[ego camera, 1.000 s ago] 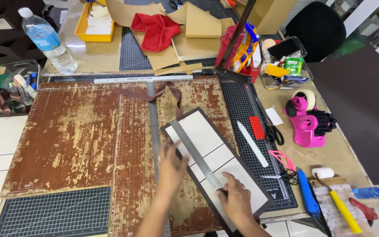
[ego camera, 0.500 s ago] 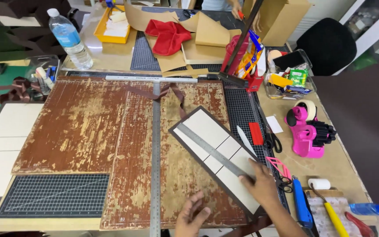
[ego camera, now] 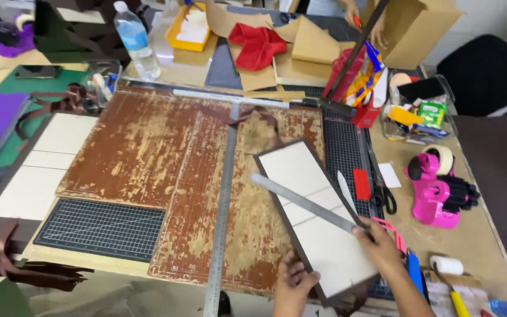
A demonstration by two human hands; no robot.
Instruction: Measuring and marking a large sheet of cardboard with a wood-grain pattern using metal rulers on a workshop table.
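Note:
A long dark-edged board with white panels [ego camera: 300, 176] lies diagonally on the worn brown cutting surface [ego camera: 148, 152]. A short metal ruler [ego camera: 300, 201] rests across it at a slant. My right hand [ego camera: 379, 246] presses on the ruler's lower right end, at the board's right edge. My left hand [ego camera: 293, 282] grips the board's near left edge, thumb on the white panel.
A long steel ruler [ego camera: 223, 205] runs down the middle of the surface. Right of the board lie a craft knife [ego camera: 345, 189], scissors [ego camera: 382, 196], a pink tape dispenser [ego camera: 432, 188] and a small roller [ego camera: 446, 265]. A water bottle [ego camera: 136, 41] and a red cloth [ego camera: 256, 44] sit at the back. A grid mat [ego camera: 101, 226] lies front left.
The view has tilted and shifted left. My right hand moved up onto the ruler's end, and my left hand now holds the board's near edge.

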